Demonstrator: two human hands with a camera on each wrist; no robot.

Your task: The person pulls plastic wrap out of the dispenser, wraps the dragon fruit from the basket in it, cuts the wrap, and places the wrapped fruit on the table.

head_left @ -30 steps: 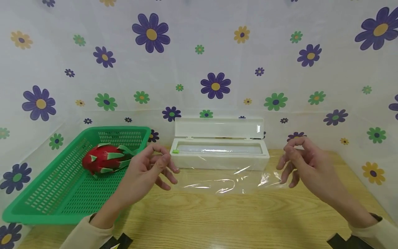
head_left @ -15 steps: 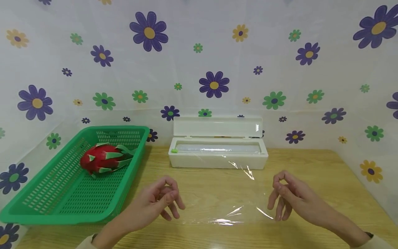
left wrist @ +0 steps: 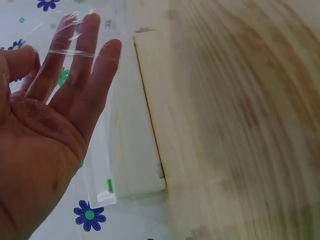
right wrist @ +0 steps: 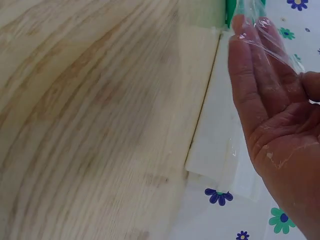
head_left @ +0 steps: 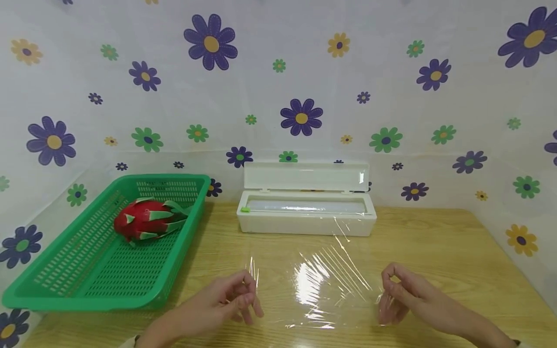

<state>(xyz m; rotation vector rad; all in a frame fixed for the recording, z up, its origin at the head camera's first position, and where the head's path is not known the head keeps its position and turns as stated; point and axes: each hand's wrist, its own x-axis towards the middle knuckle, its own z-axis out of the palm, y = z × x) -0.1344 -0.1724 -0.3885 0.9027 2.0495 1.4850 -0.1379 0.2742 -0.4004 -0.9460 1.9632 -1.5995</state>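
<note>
A sheet of clear plastic wrap (head_left: 309, 282) stretches from the roll (head_left: 304, 206) in a white dispenser box (head_left: 304, 225) toward the front of the table. My left hand (head_left: 226, 299) pinches its near left corner between thumb and index finger. The near right corner is pinched the same way by my right hand (head_left: 413, 297). In both wrist views the other fingers extend behind the film. The box's lid (head_left: 304, 176) stands raised, and a small green slider (head_left: 245, 210) sits at the left end of its front edge.
On the left stands a green plastic basket (head_left: 87, 303) with a red dragon fruit (head_left: 145, 220) in it. The wooden table (head_left: 435, 241) meets a flower-printed sheet (head_left: 261, 87) at the back and sides.
Both hands have drawn back from near the box toward the table's front edge, pulling out a longer stretch of plastic wrap. The box and basket have stayed in place.
</note>
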